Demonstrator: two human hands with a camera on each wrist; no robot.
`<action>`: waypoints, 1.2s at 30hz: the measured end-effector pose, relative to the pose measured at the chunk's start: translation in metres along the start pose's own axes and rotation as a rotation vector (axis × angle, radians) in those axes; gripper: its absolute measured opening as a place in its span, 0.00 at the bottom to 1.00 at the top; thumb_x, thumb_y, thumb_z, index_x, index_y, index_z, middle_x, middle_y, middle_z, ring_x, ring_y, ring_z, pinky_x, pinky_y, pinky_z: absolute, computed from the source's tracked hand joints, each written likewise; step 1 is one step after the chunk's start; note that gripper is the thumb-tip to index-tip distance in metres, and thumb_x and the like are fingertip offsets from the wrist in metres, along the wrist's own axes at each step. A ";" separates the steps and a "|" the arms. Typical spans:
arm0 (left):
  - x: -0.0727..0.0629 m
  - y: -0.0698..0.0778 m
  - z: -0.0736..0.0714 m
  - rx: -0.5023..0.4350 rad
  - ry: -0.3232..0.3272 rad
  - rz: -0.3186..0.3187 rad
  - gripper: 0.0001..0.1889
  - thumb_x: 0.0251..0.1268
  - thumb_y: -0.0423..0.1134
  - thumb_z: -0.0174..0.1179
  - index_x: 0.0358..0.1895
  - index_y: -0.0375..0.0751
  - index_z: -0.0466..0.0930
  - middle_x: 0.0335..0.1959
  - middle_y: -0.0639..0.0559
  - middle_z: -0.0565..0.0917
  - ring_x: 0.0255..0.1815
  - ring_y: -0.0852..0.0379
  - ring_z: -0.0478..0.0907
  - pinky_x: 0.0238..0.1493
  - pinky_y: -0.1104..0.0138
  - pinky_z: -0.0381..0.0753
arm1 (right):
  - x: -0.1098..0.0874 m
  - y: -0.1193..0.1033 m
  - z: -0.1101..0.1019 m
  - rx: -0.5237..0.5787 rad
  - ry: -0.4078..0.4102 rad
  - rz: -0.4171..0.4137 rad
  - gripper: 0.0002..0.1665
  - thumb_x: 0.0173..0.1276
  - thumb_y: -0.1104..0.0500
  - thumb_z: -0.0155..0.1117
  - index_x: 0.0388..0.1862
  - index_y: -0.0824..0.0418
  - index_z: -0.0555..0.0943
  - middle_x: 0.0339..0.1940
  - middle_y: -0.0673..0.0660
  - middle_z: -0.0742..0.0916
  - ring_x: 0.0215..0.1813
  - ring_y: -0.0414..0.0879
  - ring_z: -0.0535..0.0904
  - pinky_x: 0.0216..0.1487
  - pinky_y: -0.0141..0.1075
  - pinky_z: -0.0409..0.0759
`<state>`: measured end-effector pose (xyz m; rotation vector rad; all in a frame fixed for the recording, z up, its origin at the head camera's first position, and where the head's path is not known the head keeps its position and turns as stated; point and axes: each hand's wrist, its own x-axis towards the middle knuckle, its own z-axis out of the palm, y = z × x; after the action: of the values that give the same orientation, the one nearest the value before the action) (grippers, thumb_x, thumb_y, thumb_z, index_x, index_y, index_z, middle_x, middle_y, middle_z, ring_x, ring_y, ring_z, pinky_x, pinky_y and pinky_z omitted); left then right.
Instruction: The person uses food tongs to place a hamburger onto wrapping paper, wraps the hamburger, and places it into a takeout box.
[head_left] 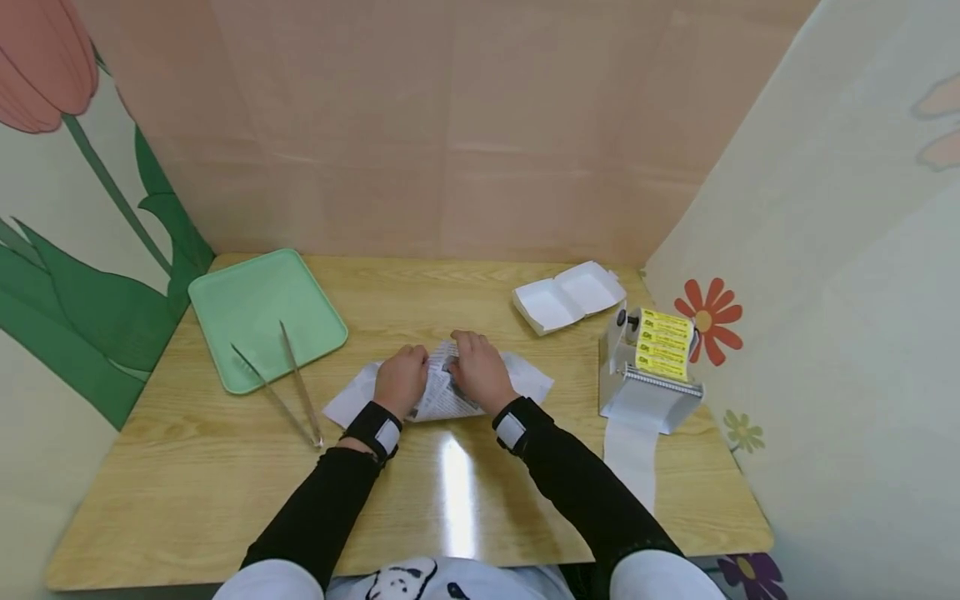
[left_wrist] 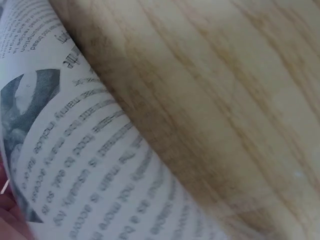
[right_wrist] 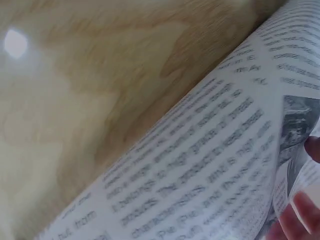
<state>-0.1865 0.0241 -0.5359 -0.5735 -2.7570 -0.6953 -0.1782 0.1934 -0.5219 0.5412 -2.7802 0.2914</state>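
Observation:
A sheet of newsprint-style wrapping paper [head_left: 444, 402] lies folded up at mid-table, its pale corners spreading to both sides. My left hand [head_left: 402, 380] grips its left part with curled fingers. On the right side, my right hand [head_left: 482, 372] holds the paper between thumb and fingers. Printed text and a dark picture show on the paper [left_wrist: 100, 165] in the left wrist view, where the hand is mostly out of frame. In the right wrist view, fingertips [right_wrist: 295, 220] reach into the fold of the paper [right_wrist: 200, 170]. What lies inside the fold is hidden.
At the left is a green tray [head_left: 258, 312], with metal tongs [head_left: 300, 387] leaning over its near edge. An open white paper box [head_left: 562, 302] stands at the back right. Nearer is a label dispenser [head_left: 648, 375] with yellow stickers; its backing strip [head_left: 630, 462] trails toward the front.

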 end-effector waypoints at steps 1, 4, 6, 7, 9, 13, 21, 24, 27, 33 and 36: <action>0.001 0.000 -0.001 -0.007 -0.019 -0.015 0.03 0.66 0.34 0.61 0.38 0.38 0.80 0.31 0.45 0.80 0.30 0.47 0.80 0.32 0.56 0.79 | 0.000 0.000 0.001 -0.057 0.026 -0.046 0.23 0.64 0.59 0.69 0.55 0.65 0.76 0.46 0.61 0.81 0.46 0.54 0.78 0.44 0.45 0.78; 0.005 0.000 -0.006 -0.029 -0.068 -0.053 0.04 0.67 0.34 0.60 0.39 0.36 0.79 0.31 0.44 0.81 0.31 0.46 0.80 0.33 0.56 0.79 | 0.000 -0.003 0.001 -0.191 0.039 -0.176 0.11 0.65 0.60 0.67 0.46 0.60 0.83 0.49 0.59 0.80 0.49 0.53 0.74 0.46 0.44 0.76; 0.006 -0.001 -0.009 -0.033 -0.070 -0.058 0.03 0.66 0.33 0.59 0.38 0.35 0.78 0.30 0.44 0.83 0.30 0.45 0.81 0.32 0.55 0.79 | -0.002 -0.006 -0.001 -0.264 0.006 -0.252 0.07 0.67 0.61 0.64 0.42 0.58 0.86 0.47 0.56 0.81 0.46 0.51 0.74 0.43 0.41 0.74; 0.006 -0.001 -0.011 -0.032 -0.056 -0.052 0.03 0.65 0.32 0.60 0.37 0.35 0.78 0.28 0.43 0.83 0.29 0.44 0.81 0.31 0.54 0.78 | -0.003 -0.008 -0.001 -0.288 -0.012 -0.277 0.08 0.67 0.61 0.63 0.42 0.57 0.86 0.47 0.55 0.81 0.45 0.50 0.73 0.42 0.40 0.74; 0.006 -0.003 -0.012 -0.007 -0.034 -0.049 0.03 0.63 0.32 0.61 0.36 0.36 0.79 0.27 0.43 0.83 0.28 0.43 0.80 0.31 0.53 0.78 | -0.006 -0.013 -0.002 -0.303 -0.049 -0.307 0.08 0.68 0.61 0.62 0.42 0.58 0.86 0.47 0.54 0.82 0.44 0.49 0.74 0.42 0.39 0.75; 0.007 -0.007 -0.013 0.028 -0.029 -0.095 0.08 0.61 0.34 0.62 0.43 0.37 0.79 0.27 0.42 0.84 0.30 0.41 0.80 0.34 0.51 0.77 | -0.007 -0.023 0.000 -0.264 -0.105 -0.277 0.12 0.69 0.53 0.62 0.43 0.60 0.84 0.49 0.55 0.84 0.47 0.50 0.76 0.48 0.42 0.76; 0.007 -0.011 -0.011 0.015 -0.086 -0.041 0.17 0.61 0.32 0.61 0.55 0.39 0.80 0.48 0.38 0.82 0.46 0.38 0.79 0.45 0.49 0.78 | -0.009 -0.030 -0.001 -0.196 -0.199 -0.198 0.26 0.68 0.42 0.63 0.48 0.64 0.78 0.58 0.62 0.81 0.54 0.54 0.76 0.54 0.46 0.76; 0.006 -0.012 -0.010 0.028 -0.123 0.059 0.17 0.62 0.30 0.59 0.54 0.41 0.83 0.57 0.38 0.79 0.53 0.37 0.76 0.49 0.48 0.78 | -0.012 -0.027 0.000 -0.202 -0.183 -0.214 0.28 0.69 0.43 0.63 0.55 0.64 0.77 0.59 0.61 0.81 0.54 0.54 0.76 0.54 0.46 0.76; 0.004 -0.011 -0.010 0.016 -0.159 0.119 0.16 0.62 0.29 0.58 0.52 0.39 0.83 0.58 0.38 0.79 0.56 0.37 0.76 0.51 0.47 0.77 | -0.015 -0.023 -0.001 -0.193 -0.180 -0.251 0.33 0.69 0.44 0.62 0.65 0.64 0.73 0.61 0.61 0.79 0.55 0.55 0.75 0.56 0.47 0.75; 0.001 -0.006 -0.010 -0.047 -0.184 0.125 0.10 0.64 0.29 0.57 0.46 0.34 0.83 0.63 0.35 0.75 0.59 0.36 0.74 0.55 0.49 0.75 | -0.024 -0.018 -0.006 -0.129 -0.233 -0.257 0.41 0.66 0.40 0.64 0.69 0.63 0.70 0.68 0.64 0.73 0.64 0.59 0.68 0.63 0.54 0.68; 0.000 -0.003 -0.008 -0.054 -0.189 0.131 0.12 0.67 0.32 0.56 0.50 0.32 0.81 0.64 0.34 0.73 0.59 0.36 0.74 0.56 0.48 0.74 | -0.030 -0.017 -0.006 -0.116 -0.259 -0.213 0.41 0.65 0.39 0.64 0.70 0.60 0.69 0.71 0.65 0.68 0.68 0.61 0.64 0.66 0.57 0.63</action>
<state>-0.1865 0.0180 -0.5301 -0.8648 -2.8456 -0.7212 -0.1438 0.1898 -0.5230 0.8943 -2.9253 0.0120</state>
